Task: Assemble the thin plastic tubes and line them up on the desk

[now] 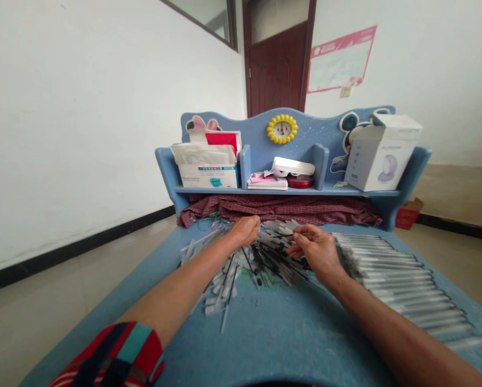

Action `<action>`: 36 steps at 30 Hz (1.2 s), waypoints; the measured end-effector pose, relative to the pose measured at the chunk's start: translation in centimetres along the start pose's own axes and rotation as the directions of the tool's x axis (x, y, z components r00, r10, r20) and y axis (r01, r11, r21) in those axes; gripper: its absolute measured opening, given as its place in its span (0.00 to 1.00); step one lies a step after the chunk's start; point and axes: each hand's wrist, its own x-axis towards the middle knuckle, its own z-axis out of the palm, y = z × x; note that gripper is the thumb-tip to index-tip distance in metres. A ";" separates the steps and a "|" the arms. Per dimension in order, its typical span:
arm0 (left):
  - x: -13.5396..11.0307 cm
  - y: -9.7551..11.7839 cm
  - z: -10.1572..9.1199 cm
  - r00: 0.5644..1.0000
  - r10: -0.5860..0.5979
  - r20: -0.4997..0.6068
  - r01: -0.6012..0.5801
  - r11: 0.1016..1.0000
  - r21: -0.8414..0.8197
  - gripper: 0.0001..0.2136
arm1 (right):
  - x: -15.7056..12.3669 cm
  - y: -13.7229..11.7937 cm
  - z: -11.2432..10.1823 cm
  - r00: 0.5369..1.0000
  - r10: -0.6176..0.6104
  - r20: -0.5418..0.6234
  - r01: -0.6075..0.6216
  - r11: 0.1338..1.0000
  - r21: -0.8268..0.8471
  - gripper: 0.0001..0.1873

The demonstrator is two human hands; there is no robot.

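Observation:
A loose pile of thin black sticks (271,257) with clear plastic pieces lies at the middle of the blue table. Over its back left part is my left hand (245,231), closed, its fingertips pressed together; what they pinch is too small to make out. At the pile's right side, my right hand (314,250) has its fingers bent in towards the thumb among the sticks, and whatever is between them is unclear. Whitish flat pieces (220,290) are scattered below my left hand. To the right lies a row of slim clear tubes (402,285) with dark ends, side by side.
Behind the pile, a red checked cloth (281,208) is bunched under the shelf (228,190). The shelf bears a mask box (208,174), a red round tin (300,183) and a white carton (381,156). A yellow clock (282,129) is on the backboard.

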 end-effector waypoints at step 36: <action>-3.0 4.9 -1.9 0.984 -0.143 -0.107 0.084 0.901 -0.426 0.02 | -1.8 -3.7 0.2 0.954 -0.225 0.196 0.243 0.967 -0.072 0.09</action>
